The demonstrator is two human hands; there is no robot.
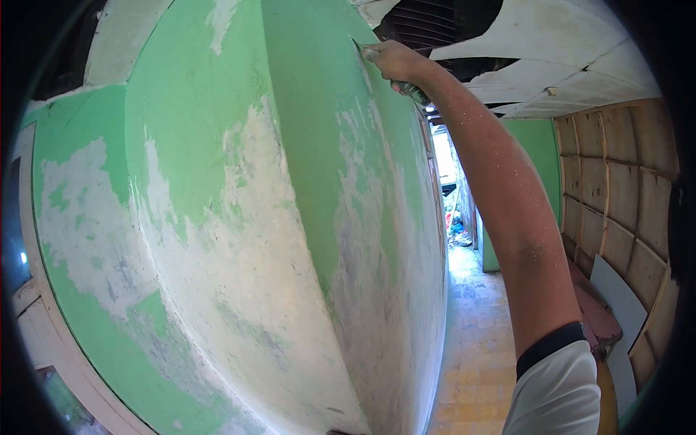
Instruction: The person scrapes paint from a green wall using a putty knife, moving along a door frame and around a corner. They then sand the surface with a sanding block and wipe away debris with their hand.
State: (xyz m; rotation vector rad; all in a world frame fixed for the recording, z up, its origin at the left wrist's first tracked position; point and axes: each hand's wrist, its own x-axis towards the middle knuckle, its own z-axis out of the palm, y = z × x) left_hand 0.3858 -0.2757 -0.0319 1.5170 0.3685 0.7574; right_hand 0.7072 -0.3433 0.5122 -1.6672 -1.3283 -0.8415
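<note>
The scraper (415, 93) is up high, gripped tight in the person's right hand (391, 61), with only the dark handle end poking out below the fist and a thin blade tip showing past the knuckles. That tip sits against the wall (217, 217) right at a sharp corner edge, as far up as the arm will stretch. The left hand is out of sight, so I cannot tell what it is doing.

As for progress, I'd put it at somewhere around half done on this face. Well below the raised hand, a broad sweep of bare plaster (246, 275) shows pale and grey where the colour is off. The green paint (196, 109) holds in a solid band level with the hand and to its left, and there is more green low down towards the window side. The strip directly beneath the blade is streaky, part green and part white (it looks gone over, not finished). So the upper reaches and the lower left corner look like what is left.

The forearm is speckled with white dust down to the white sleeve (558, 391) with its dark cuff. Above the hand the ceiling (551, 36) is broken open, panels hanging. Past the arm a bright doorway (453, 210) opens over a yellowish tiled floor (478, 348), and to the right of the arm stands timber panelling (616, 188) with a white board (616, 297) leaning on it.
</note>
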